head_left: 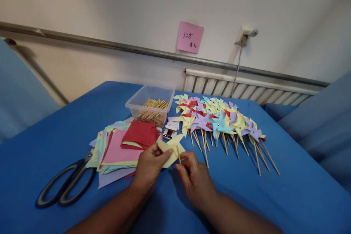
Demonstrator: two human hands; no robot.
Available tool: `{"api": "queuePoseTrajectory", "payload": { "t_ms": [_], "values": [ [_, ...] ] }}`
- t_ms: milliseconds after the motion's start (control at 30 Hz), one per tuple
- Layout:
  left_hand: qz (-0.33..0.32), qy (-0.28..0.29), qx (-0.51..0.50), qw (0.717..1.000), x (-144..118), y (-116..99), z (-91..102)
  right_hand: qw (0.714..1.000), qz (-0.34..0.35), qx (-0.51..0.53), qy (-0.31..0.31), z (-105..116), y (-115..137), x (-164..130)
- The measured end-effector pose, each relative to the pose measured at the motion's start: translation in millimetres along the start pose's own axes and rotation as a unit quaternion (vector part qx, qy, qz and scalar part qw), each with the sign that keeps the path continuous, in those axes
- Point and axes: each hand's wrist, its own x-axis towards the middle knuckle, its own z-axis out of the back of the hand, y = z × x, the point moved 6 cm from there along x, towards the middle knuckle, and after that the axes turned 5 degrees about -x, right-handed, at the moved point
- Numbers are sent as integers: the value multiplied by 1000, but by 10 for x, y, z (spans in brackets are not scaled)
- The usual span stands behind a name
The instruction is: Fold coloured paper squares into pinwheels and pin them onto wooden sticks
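My left hand [150,164] is closed on a pale yellow paper pinwheel [175,142], thumb pressed on the folded paper near its middle. My right hand [196,177] pinches a short wooden stick [178,154], which stands nearly upright against the pinwheel. Whether the stick is fixed to the paper cannot be made out. Just beyond the hands lies a small open box with cards [171,128]. To the left is a stack of coloured paper sheets [120,148], with cut red squares [141,133] on top.
Dark-handled scissors [68,182] lie at the left, their blades partly under the paper. A clear plastic box [150,97] of wooden sticks stands behind the stack. Many finished pinwheels [218,122] lie in rows at the right. A radiator [208,84] and wall are behind the blue table [246,204].
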Motion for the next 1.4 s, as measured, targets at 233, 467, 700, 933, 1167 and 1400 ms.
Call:
{"api": "queuePoseTrajectory", "payload": {
  "t_ms": [233,467,700,933,1167,1400],
  "values": [
    [5,5,2,1000,34,20,20,996,48,-59,-43,179,131,15],
    [5,0,5,1000,59,46,33,997,17,81,4,-35,-9,-25],
    [8,0,0,1000,10,38,33,977,-67,200,31,-155,-113,2],
    [39,12,-18,999,-25,48,-10,958,-115,260,39,-215,-157,7],
    [39,32,-4,999,27,109,21,934,-151,317,60,-272,-219,33],
    [43,27,-11,999,1,100,22,919,-163,351,69,-283,-226,39]
  ]
}}
